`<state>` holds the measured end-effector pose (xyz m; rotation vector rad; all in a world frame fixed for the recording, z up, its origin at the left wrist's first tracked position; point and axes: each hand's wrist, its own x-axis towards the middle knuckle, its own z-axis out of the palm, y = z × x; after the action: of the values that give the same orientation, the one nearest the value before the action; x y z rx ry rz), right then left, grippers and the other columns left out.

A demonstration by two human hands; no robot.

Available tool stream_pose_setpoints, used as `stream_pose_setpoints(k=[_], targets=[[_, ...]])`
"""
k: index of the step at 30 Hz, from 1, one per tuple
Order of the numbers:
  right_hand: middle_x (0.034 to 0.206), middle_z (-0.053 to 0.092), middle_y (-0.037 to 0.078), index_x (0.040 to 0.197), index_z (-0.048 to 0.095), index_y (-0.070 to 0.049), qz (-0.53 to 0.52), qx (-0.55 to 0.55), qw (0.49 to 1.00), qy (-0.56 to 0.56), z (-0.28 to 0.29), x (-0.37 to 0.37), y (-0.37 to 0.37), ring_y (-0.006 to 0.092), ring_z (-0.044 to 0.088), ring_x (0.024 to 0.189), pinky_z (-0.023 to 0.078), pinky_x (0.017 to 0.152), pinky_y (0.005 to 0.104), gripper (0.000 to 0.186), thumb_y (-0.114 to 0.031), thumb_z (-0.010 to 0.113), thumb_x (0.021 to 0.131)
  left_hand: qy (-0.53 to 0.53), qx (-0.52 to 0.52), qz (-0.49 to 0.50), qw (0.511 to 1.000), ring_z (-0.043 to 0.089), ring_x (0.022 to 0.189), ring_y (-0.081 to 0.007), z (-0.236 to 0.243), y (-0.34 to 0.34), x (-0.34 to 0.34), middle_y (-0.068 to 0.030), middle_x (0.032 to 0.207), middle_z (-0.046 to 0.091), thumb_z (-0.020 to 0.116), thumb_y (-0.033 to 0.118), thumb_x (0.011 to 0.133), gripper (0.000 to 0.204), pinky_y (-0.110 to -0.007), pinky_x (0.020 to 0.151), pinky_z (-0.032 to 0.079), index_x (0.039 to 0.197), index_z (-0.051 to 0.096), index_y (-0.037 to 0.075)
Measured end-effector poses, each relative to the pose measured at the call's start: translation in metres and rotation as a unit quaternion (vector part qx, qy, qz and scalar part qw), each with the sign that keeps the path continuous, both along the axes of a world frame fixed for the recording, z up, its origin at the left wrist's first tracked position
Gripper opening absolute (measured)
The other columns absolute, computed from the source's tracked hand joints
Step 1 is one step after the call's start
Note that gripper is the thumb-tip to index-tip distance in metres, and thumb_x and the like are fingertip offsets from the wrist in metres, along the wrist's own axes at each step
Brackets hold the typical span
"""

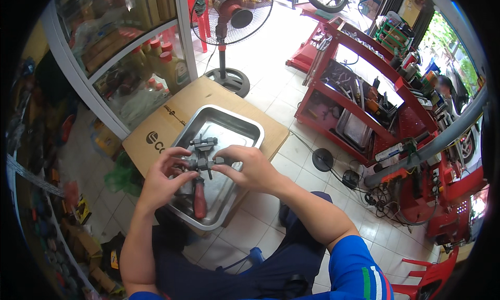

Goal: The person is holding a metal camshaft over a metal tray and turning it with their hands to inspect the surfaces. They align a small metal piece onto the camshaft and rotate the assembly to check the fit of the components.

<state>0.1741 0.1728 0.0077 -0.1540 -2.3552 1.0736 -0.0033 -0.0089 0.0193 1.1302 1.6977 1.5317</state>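
Head view: your right hand (252,169) pinches the dark metal tool (203,165) over the silver tray (237,129); your left hand (162,179) curves beside it, whether gripping I cannot tell.

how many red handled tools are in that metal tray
1: the red-handled tool lies in the near half of the metal tray, its handle toward the person. Others may be hidden under the left hand, right hand or dark metal part.
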Motion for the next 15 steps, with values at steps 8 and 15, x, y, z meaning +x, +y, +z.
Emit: stream_pose_setpoints(k=[8,15], targets=[[0.099,0.074,0.016,0.11,0.073,-0.001,0.004,0.002,1.0,0.011,-0.002,-0.001,0.002,0.0283,0.073,0.092,0.056,0.082,0.0368,0.028,-0.023,0.079,0.092,-0.037,0.009,0.005,0.999,0.064,0.095,-0.0107,-0.001,0.002,0.001,-0.0022,0.114,0.069,0.074,0.0,0.093,0.028,-0.026,0.084,0.051,0.12,0.069,0.004],[0.099,0.074,0.017,0.106,0.073,0.0,0.007,-0.007,1.0,0.012,-0.002,-0.002,0.0,0.0341,0.072,0.093,0.056,0.083,0.0398,0.034,-0.031,0.078,0.093,-0.009,-0.077,-0.033,0.996,0.068,0.088,-0.0117,-0.006,-0.001,-0.007,-0.0044,0.104,0.071,0.069,0.006,0.099,0.019,-0.026,0.08,0.053,0.117,0.07,0.001]])
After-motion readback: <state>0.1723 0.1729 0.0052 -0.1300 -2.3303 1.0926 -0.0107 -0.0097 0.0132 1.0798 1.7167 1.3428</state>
